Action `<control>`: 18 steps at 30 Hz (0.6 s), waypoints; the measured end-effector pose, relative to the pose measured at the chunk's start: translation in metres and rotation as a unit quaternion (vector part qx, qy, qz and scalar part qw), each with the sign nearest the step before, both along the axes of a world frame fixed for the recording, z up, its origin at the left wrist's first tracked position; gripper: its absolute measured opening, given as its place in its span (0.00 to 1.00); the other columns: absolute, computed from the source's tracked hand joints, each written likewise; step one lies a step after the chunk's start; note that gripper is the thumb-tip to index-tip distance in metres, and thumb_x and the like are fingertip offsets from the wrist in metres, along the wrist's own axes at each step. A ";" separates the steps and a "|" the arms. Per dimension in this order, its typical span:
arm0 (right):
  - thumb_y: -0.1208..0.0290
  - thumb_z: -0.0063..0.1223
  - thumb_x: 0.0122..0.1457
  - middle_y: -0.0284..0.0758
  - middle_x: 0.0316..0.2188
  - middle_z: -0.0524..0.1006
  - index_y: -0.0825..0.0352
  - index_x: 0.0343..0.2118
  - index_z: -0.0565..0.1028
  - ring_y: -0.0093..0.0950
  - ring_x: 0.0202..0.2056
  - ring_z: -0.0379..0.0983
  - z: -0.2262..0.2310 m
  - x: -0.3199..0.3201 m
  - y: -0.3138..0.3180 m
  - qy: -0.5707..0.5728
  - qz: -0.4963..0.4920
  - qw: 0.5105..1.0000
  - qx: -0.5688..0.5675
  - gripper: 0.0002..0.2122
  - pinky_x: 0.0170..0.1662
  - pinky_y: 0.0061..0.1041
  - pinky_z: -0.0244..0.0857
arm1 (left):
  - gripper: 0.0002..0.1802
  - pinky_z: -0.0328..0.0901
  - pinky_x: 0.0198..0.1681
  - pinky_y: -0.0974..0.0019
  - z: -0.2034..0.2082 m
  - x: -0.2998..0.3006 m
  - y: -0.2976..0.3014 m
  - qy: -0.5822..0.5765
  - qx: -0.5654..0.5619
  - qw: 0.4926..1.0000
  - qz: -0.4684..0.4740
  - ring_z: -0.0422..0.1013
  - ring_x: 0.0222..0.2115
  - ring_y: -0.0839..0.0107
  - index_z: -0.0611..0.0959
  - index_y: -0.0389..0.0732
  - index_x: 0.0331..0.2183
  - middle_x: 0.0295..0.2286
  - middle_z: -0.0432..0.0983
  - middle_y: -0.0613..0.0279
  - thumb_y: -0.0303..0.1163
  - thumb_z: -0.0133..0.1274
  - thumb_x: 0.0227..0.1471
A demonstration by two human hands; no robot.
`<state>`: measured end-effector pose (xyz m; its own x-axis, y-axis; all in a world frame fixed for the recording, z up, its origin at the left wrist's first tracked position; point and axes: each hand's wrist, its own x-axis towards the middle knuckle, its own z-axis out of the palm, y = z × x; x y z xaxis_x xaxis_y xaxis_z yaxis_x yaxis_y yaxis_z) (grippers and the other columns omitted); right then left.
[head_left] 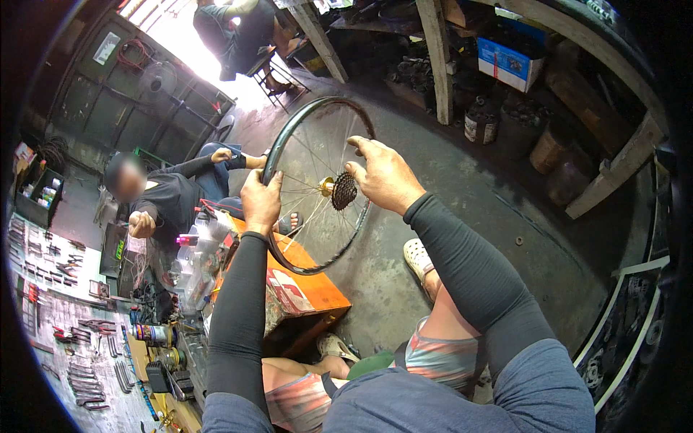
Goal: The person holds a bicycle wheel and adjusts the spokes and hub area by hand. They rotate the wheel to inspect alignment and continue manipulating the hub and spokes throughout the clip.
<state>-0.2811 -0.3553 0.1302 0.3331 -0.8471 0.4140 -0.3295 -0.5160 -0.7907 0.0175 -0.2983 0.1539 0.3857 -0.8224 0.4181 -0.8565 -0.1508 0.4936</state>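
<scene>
Black-rimmed wheel (327, 187), up near the orange box (317, 261): it's the left hand (261, 198) clamped on the rim (307, 270), seemingly bearing the weight; right hand (388, 177) farther from that box, fingers parted beside the dark cassette (344, 191), apparently giving it room.

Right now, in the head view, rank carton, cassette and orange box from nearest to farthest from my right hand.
From your right hand:
1. Cassette: just left of the hand.
2. Orange box: lower left of it.
3. Carton: farthest, upper right of the hand, blue and white.
</scene>
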 end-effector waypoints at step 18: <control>0.64 0.60 0.70 0.56 0.56 0.82 0.71 0.64 0.74 0.52 0.58 0.79 -0.006 -0.007 -0.005 0.070 0.037 0.994 0.073 0.24 0.64 0.45 0.71 | 0.13 0.76 0.46 0.65 -0.069 -0.027 0.109 0.265 -0.048 0.959 0.086 0.82 0.37 0.70 0.82 0.27 0.44 0.36 0.87 0.54 0.24 0.67 0.62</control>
